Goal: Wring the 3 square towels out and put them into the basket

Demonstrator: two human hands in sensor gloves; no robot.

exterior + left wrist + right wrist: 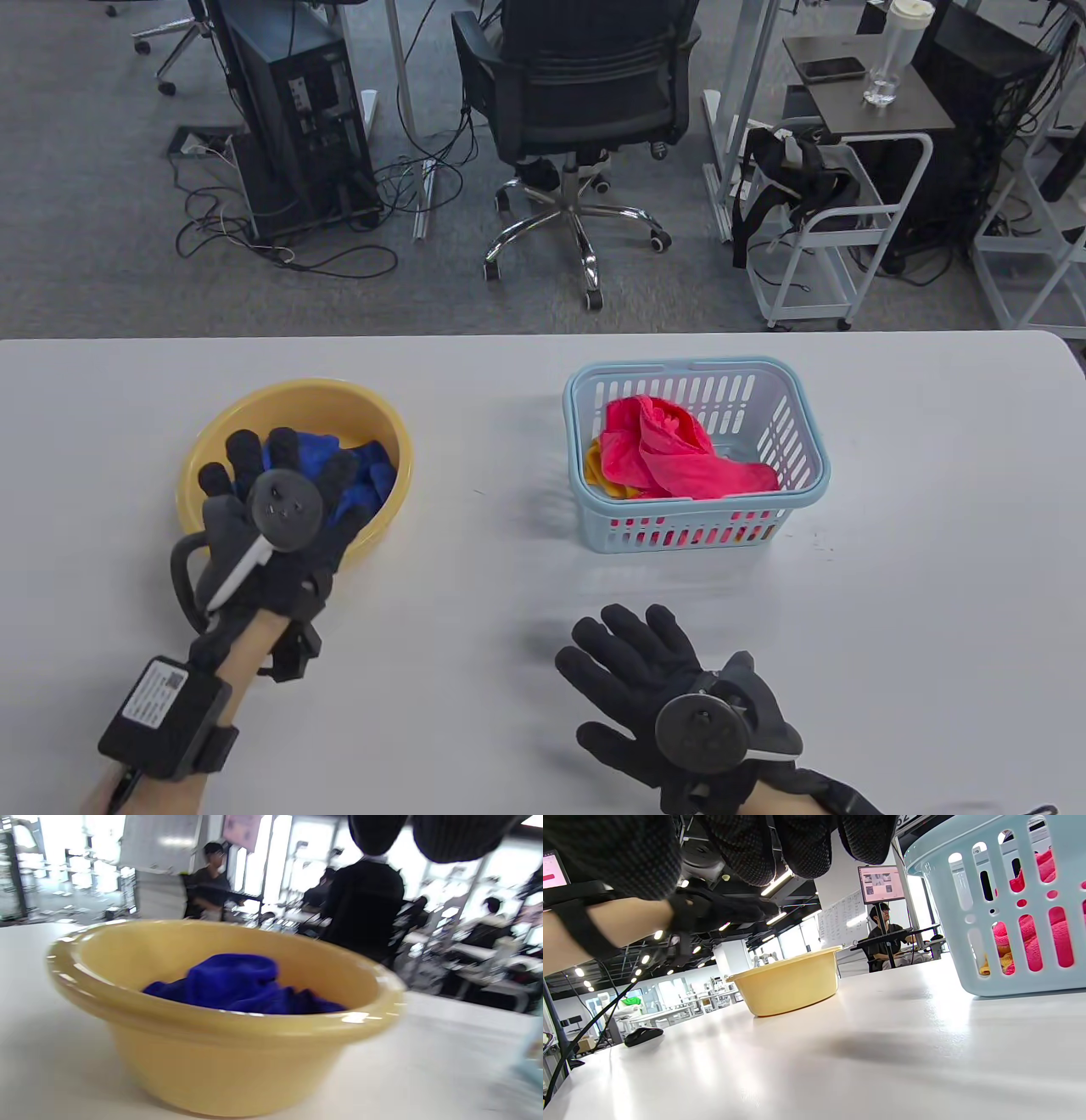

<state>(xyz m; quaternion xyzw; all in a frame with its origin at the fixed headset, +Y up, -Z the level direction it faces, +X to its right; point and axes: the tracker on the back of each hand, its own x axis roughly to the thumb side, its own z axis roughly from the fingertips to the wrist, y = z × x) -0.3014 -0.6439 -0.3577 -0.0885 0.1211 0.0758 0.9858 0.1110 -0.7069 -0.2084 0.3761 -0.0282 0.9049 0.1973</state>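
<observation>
A blue towel [365,471] [242,984] lies crumpled in the yellow basin [254,407] [220,1060] [789,984] at the table's left. My left hand [271,475] hovers over the basin's near side with fingers spread, holding nothing. A pink towel [670,454] [1058,938] and an orange towel [598,475] [1003,961] beneath it lie in the light blue basket [797,407] [1001,870] right of centre. My right hand [628,671] rests open above the table in front of the basket, fingers spread and empty.
The white table [933,526] has bare room around the basin and basket. A black mouse [642,1035] lies on the table far to the left in the right wrist view. An office chair [577,110] and a cart [840,221] stand beyond the far edge.
</observation>
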